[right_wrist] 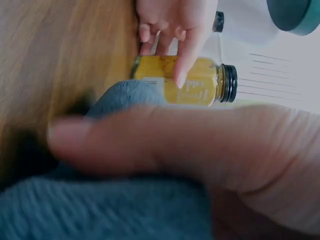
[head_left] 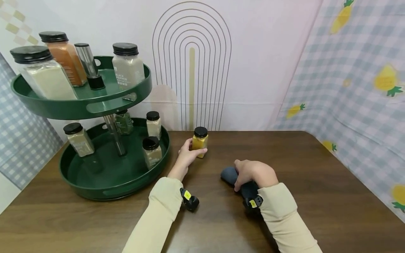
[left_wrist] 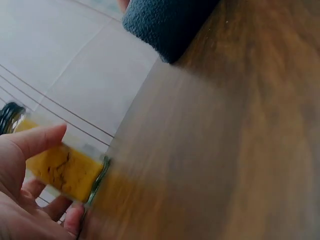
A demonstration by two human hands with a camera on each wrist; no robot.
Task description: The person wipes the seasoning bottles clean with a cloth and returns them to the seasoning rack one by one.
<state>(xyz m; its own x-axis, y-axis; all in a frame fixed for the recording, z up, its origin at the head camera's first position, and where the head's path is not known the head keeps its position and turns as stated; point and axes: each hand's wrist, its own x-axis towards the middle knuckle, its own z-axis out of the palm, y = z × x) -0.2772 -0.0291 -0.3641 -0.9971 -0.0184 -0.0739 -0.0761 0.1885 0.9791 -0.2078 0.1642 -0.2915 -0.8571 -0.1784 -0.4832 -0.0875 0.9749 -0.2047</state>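
A brown wood-grain table (head_left: 316,168) carries a two-tier green stand (head_left: 104,192) at its left, with a yellow-filled jar (head_left: 199,143) upright nearby; whether a blue-gray cloth (head_left: 228,173) close to the surface touches it cannot be told. Four small jars (head_left: 153,127) occupy the lower tier (head_left: 109,172); three larger jars (head_left: 66,59) and a silver-and-black cylinder (head_left: 87,61) stand on the upper tier (head_left: 57,109).

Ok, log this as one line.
left grip: holding yellow-filled black-lidded clear jar | right grip: holding bunched blue-grey cloth | round green two-tier stand: jars on both tiers
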